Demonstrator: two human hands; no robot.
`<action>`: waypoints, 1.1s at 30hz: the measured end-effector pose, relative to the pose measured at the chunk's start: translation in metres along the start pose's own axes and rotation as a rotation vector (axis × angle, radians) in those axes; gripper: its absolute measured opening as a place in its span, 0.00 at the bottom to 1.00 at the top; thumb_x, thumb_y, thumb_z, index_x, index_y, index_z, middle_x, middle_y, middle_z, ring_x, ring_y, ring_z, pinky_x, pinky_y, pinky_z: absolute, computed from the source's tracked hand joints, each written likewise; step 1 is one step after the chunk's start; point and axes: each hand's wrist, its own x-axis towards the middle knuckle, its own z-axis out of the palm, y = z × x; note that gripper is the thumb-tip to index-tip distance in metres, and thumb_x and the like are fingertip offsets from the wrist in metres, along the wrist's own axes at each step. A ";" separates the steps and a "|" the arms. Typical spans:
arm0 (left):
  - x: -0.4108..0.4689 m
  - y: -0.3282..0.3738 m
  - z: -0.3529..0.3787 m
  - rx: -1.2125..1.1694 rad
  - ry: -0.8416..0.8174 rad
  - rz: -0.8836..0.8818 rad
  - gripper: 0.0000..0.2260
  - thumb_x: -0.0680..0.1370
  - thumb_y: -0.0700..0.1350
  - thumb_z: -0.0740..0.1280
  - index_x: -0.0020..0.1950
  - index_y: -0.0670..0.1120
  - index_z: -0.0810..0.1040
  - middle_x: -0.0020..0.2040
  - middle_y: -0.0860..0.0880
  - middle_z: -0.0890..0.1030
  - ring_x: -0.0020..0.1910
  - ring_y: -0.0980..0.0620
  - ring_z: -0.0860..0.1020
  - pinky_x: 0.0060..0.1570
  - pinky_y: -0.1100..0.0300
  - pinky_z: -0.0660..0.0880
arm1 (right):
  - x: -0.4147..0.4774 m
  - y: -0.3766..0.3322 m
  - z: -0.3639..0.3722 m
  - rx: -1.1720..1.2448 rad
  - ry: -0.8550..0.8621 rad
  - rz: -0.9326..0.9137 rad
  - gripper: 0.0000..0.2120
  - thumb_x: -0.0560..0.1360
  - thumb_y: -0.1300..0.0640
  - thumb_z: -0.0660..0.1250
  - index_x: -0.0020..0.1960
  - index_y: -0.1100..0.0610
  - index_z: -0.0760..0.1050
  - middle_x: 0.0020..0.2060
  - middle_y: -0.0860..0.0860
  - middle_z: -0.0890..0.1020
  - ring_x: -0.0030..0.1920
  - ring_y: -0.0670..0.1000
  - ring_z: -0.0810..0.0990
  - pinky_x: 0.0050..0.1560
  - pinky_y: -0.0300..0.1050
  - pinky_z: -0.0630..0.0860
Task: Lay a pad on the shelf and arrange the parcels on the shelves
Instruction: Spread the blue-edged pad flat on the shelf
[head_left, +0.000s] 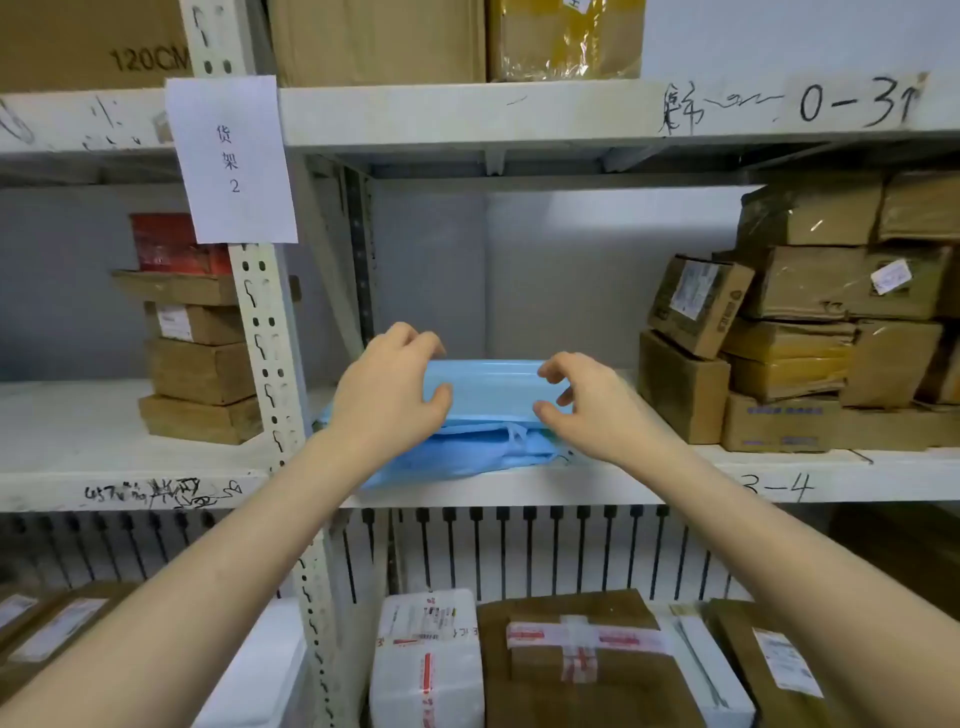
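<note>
Blue, thin and still folded, the pad (483, 400) is pinched at its upper fold by both hands: the left hand (387, 395) has its thumb on the near face and its fingers curled over the top edge at the left end, and the right hand (582, 402) holds the right end the same way, thumb below and fingertips hooked over the top. Each grip is a light pinch on the top layer only, which suits peeling the layers apart rather than carrying the bundle. Beneath the raised fold the remaining material lies crumpled on the middle shelf (597, 480), a corner drooping over the front lip, so the shelf bears the weight while the hands work the fold open. It sits in the bare gap of the bay, just right of the perforated upright (270, 364) with its paper label (231, 158), where it can spread toward the back wall. A heap of brown cardboard parcels (810, 338) crowds the right end of the same shelf, close beside the right hand but apart from it; a smaller stack (200, 358) stands in the neighbouring bay to the left. More parcels, white and brown (571, 660), wait on the level below, probably due to go up after the spreading, which looks barely begun.
</note>
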 end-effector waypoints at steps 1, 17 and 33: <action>-0.001 -0.004 0.006 0.014 -0.051 -0.023 0.15 0.75 0.50 0.66 0.61 0.47 0.74 0.56 0.49 0.73 0.56 0.47 0.73 0.49 0.53 0.74 | 0.004 0.001 0.009 0.009 -0.050 0.025 0.16 0.75 0.50 0.67 0.60 0.54 0.74 0.56 0.48 0.78 0.51 0.49 0.78 0.52 0.50 0.77; 0.001 0.002 0.107 -0.059 -0.217 -0.209 0.08 0.75 0.47 0.66 0.37 0.50 0.72 0.40 0.48 0.76 0.47 0.43 0.77 0.41 0.54 0.71 | 0.031 0.032 0.064 0.235 -0.195 0.219 0.11 0.74 0.59 0.66 0.34 0.53 0.73 0.31 0.51 0.77 0.38 0.53 0.76 0.37 0.42 0.69; 0.039 -0.030 0.005 -0.221 0.129 -0.553 0.07 0.78 0.38 0.58 0.40 0.42 0.66 0.33 0.48 0.66 0.39 0.45 0.67 0.33 0.55 0.59 | 0.030 0.068 0.007 0.518 -0.183 0.461 0.11 0.75 0.62 0.61 0.34 0.56 0.67 0.36 0.59 0.84 0.28 0.50 0.79 0.29 0.37 0.71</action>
